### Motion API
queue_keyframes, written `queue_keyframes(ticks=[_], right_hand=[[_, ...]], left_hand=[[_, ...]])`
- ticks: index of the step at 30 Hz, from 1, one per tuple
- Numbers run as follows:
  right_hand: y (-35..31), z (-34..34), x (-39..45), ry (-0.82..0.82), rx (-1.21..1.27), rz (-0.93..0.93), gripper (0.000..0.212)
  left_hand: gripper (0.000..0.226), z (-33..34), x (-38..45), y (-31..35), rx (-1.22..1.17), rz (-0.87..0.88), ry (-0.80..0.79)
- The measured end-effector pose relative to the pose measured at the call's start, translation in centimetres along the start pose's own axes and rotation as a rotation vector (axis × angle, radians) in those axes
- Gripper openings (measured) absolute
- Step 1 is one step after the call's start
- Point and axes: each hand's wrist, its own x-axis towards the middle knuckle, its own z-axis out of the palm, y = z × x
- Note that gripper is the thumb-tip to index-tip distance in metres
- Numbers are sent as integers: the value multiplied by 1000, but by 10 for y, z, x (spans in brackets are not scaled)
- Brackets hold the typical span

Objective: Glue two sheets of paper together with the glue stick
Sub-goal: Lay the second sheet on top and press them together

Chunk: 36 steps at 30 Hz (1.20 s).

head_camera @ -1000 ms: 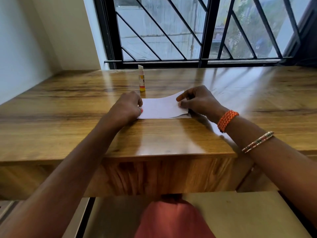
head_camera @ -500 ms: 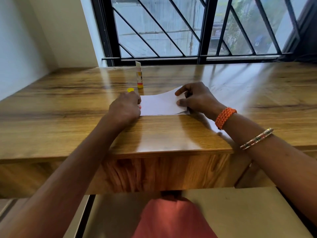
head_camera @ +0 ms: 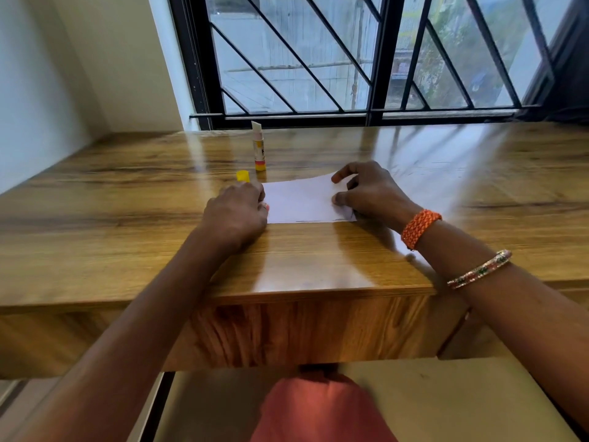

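The white paper [head_camera: 302, 200] lies flat on the wooden table [head_camera: 127, 199], near its front edge, directly between the two hands. A thin dark line along its near edge suggests one sheet on top of another, though the layers cannot be told apart for certain. Its far right corner curls up off the wood.

The left hand [head_camera: 237, 213] rests knuckles-up at the paper's left edge, its fingers curled under so that the fingertips touch that edge; whether it pinches the sheet or only presses it cannot be told. The right hand [head_camera: 369, 193] sits at the paper's right end, thumb pressed on the top surface and forefinger hooked over the raised far corner, the other fingers loosely bent and partly open.

Just beyond the paper's far left corner, the glue stick [head_camera: 258, 148] stands upright and uncapped, its white slanted tip showing, apart from both hands. Its yellow cap [head_camera: 243, 176] lies on the table just beside it, close to the left hand's knuckles.

The right forearm carries an orange woven wristband [head_camera: 420, 229] and, further up, a thin beaded bangle [head_camera: 479, 269]. A barred window [head_camera: 350, 59] runs behind the table.
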Motion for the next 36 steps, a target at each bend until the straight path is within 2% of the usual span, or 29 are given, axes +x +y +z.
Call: queue_keyframes(ticks=[7, 11, 15, 20, 29, 34, 36], right_hand=[[3, 4, 4, -37, -74, 74, 24], [6, 4, 4, -44, -105, 76, 24], [7, 4, 4, -47, -129, 68, 26], [6, 1, 3, -66, -129, 84, 30], [2, 0, -3, -35, -343, 84, 35], [-7, -4, 2, -94, -436, 112, 36], [-10, -7, 4, -116, -438, 149, 38]], left_hand=[[26, 1, 0, 0, 35, -7, -22], [48, 4, 2, 2, 111, -23, -110], [62, 5, 9, 3, 112, 132, -263], [56, 2, 13, -1, 60, 214, -339], [52, 0, 8, -2, -53, 159, -317], [51, 4, 7, -3, 21, 181, -300], [53, 6, 7, -4, 56, 139, -317]])
